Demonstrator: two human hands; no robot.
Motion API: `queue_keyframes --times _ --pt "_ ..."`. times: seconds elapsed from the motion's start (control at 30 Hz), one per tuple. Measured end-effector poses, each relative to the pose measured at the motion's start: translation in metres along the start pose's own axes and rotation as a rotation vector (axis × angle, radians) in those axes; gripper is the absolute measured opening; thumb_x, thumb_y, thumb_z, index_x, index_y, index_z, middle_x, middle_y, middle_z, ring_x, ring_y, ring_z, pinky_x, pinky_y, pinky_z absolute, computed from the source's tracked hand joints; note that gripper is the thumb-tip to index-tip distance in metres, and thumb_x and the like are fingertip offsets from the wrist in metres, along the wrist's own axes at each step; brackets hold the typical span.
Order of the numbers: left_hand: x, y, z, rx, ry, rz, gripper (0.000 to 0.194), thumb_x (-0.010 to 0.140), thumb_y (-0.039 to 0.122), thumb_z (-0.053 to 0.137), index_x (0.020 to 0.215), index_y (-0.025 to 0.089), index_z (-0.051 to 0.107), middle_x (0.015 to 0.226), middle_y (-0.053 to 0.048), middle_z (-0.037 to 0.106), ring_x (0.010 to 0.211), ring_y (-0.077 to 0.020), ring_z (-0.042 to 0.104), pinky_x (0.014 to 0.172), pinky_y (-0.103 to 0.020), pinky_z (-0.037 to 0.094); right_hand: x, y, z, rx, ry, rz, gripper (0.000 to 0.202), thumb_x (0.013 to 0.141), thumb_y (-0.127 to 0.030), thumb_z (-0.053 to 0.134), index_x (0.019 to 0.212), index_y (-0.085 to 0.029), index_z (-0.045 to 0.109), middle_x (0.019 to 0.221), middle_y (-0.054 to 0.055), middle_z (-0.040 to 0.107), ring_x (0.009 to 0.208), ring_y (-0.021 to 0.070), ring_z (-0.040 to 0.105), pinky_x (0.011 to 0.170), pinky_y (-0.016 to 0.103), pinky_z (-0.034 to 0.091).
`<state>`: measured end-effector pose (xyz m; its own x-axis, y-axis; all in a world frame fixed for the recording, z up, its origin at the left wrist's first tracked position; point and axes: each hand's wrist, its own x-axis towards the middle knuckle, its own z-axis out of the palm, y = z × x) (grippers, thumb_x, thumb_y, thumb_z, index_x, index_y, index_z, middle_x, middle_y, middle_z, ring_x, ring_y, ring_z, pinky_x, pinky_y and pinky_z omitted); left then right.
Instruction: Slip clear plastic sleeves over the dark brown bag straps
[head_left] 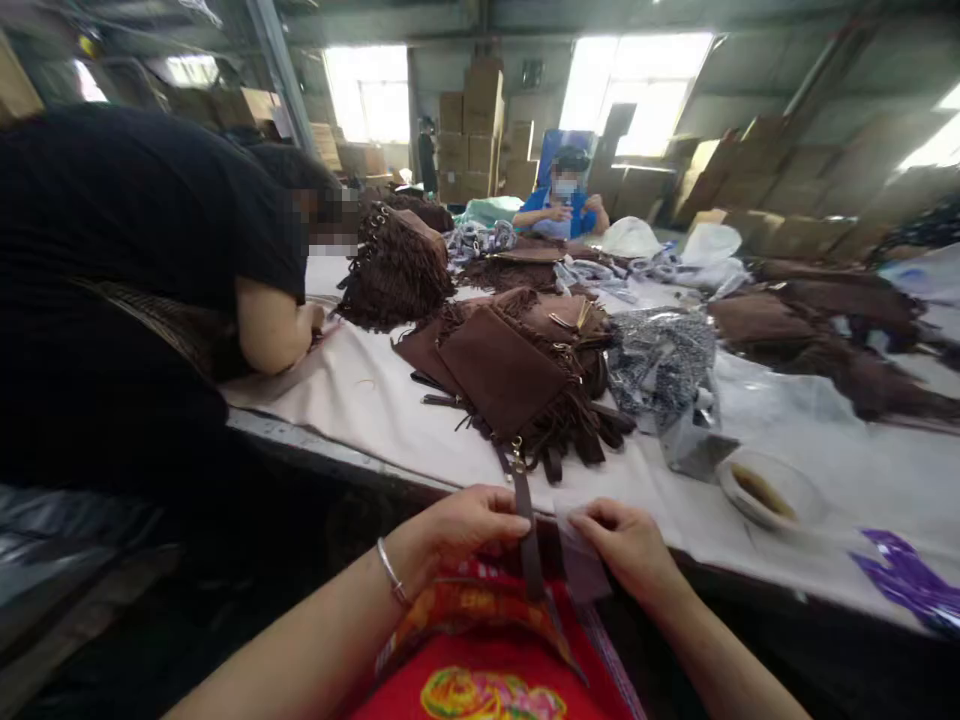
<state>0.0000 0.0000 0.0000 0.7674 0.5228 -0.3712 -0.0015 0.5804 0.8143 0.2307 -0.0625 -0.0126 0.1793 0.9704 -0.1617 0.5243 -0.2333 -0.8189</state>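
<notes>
Between the thumb and fingers of my left hand (476, 525) is a dark brown strap (529, 550). It hangs over the table edge and runs up to a brass clasp (517, 455) on a brown fringed bag (502, 370). Beside it, my right hand (622, 540) pinches a thin, whitish translucent sheet (581, 560), which hangs just right of the strap. The bag lies on top of several similar bags, its fringe spread toward me. A red apron (480, 650) with a floral print fills the space below my hands.
Right of the bags stand a speckled plastic bundle (660, 360) and a clear bowl (769, 490) with brownish contents. Purple foil (911, 580) lies near the right edge. A person in black (150, 230) leans over the table at left; another in blue (562, 205) sits opposite.
</notes>
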Motion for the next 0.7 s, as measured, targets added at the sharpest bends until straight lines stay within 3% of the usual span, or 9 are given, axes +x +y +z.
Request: queue_keyframes --times 0.17,0.27,0.53,0.7 --pt "0.021 0.018 0.016 -0.019 0.266 0.252 0.031 0.068 0.033 0.076 0.092 0.015 0.066 0.084 -0.003 0.065 0.064 -0.0095 0.058 0.06 -0.022 0.045 -0.017 -0.007 0.018 0.055 -0.03 0.03 0.031 0.073 -0.045 0.062 0.065 -0.016 0.068 0.062 0.002 0.065 0.063 0.0177 0.055 0.06 0.028 0.039" --pt "0.028 0.02 0.025 0.064 0.386 0.334 0.025 0.073 0.034 0.072 0.088 0.015 0.065 0.083 -0.003 0.066 0.066 -0.0117 0.06 0.062 -0.024 0.049 -0.023 -0.005 0.02 0.154 -0.041 0.062 0.033 0.072 -0.046 0.063 0.07 -0.015 0.071 0.068 0.005 0.069 0.066 0.0187 0.057 0.062 0.028 0.041" --pt "0.032 0.003 0.033 0.302 0.418 0.449 0.016 0.083 0.029 0.06 0.092 0.016 0.063 0.088 -0.004 0.067 0.078 -0.0152 0.062 0.07 -0.025 0.05 -0.026 -0.001 0.019 0.301 -0.023 0.146 0.031 0.067 -0.044 0.07 0.07 -0.013 0.072 0.061 0.003 0.067 0.058 0.0155 0.054 0.056 0.026 0.04" --pt "0.028 -0.003 0.034 0.416 0.406 0.466 0.015 0.08 0.024 0.062 0.093 0.017 0.064 0.085 -0.003 0.067 0.076 -0.0145 0.06 0.071 -0.024 0.048 -0.025 0.007 0.022 0.405 -0.065 0.145 0.033 0.067 -0.044 0.072 0.077 -0.013 0.075 0.071 0.006 0.072 0.065 0.0186 0.06 0.062 0.028 0.044"
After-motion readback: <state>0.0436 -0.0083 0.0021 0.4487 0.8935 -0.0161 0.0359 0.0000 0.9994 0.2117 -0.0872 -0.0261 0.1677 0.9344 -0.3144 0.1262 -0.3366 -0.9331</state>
